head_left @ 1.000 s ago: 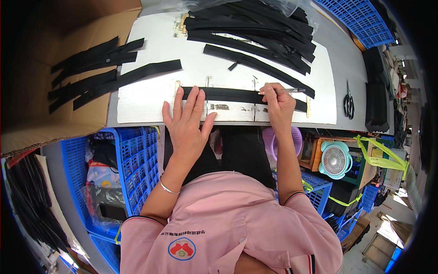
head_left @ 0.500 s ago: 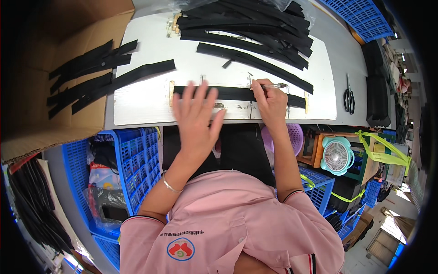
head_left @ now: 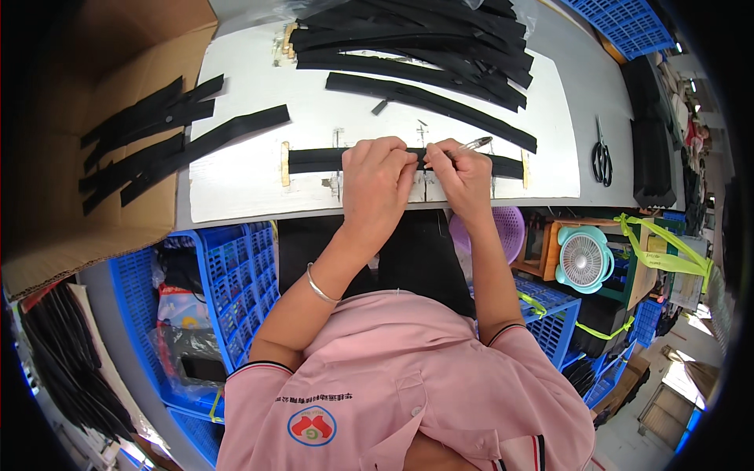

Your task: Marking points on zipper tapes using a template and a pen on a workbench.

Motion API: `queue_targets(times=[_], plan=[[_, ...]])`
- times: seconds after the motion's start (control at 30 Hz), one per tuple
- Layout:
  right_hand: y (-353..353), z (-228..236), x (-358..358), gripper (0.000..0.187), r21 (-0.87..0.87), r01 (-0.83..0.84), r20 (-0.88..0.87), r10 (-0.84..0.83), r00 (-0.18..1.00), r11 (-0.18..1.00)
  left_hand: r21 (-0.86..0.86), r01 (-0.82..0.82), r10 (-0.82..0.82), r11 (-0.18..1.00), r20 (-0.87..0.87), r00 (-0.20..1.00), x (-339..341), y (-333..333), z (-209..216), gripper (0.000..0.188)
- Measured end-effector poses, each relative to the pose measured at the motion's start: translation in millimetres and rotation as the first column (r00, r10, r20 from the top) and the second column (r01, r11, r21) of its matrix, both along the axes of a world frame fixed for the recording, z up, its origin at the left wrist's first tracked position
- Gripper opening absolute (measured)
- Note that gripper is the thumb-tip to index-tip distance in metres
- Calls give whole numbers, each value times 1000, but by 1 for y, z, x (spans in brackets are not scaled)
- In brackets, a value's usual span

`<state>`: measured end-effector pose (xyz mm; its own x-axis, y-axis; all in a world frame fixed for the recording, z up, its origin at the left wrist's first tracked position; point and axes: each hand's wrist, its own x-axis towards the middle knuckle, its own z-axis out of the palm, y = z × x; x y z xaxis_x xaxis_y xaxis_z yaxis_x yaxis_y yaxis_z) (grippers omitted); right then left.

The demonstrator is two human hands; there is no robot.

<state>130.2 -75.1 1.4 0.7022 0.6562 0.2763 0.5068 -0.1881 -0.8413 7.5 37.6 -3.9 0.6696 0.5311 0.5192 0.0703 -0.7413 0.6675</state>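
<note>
The left hand [head_left: 378, 184] is over the middle of the white board's [head_left: 251, 184] near part, its fingers curled inward; the fingertips are tucked out of sight, so I cannot tell whether they pinch or only press the black strip [head_left: 312, 161] beneath. The right hand [head_left: 462, 177], just beside it, is closed around a clear pen [head_left: 476, 144]. The pen's upper end sticks out above the knuckles, but its writing tip is hard to make out among the fingers.

The black strip lies lengthwise along the board's near part, its middle covered by both hands. Its left end stops beside a pale upright bar [head_left: 285, 164] on the board; its right end reaches a similar one. Dark marks on the board beside the strip are partly covered by the hands and too smudged to read.

Farther in on the board lies a single strip [head_left: 432, 110] with a small dark tab. Beyond it, a heap of black strips [head_left: 416, 39] covers the board's far part, cut off by the upper edge. Left of the board, more strips [head_left: 149, 141] overlap a cardboard box [head_left: 47, 235], whose far side fades into shadow. Right of the board are black-handled scissors [head_left: 602, 163].
</note>
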Motion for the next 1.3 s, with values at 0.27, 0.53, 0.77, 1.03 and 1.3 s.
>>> queue_targets(times=[0.27,0.53,0.77,1.03,1.3], plan=[[2,4,0,20,-20,-30,176,33,984,999,-5,11,-11,1000,-24,1000,2,0,0,12],[-52,17,21,21,194,194,-171,-161,972,962,21,3,-1,1000,-68,998,1,0,0,10],[-75,3,63,21,89,286,-177,-267,947,954,36,-5,9,999,-112,994,6,-6,4,9],[-73,-2,62,20,90,249,-192,-229,954,964,-47,210,-210,977,7,978,67,-45,6,10],[-71,-11,65,19,50,233,23,-235,972,971,32,222,-221,975,-41,974,81,-57,-1,13]])
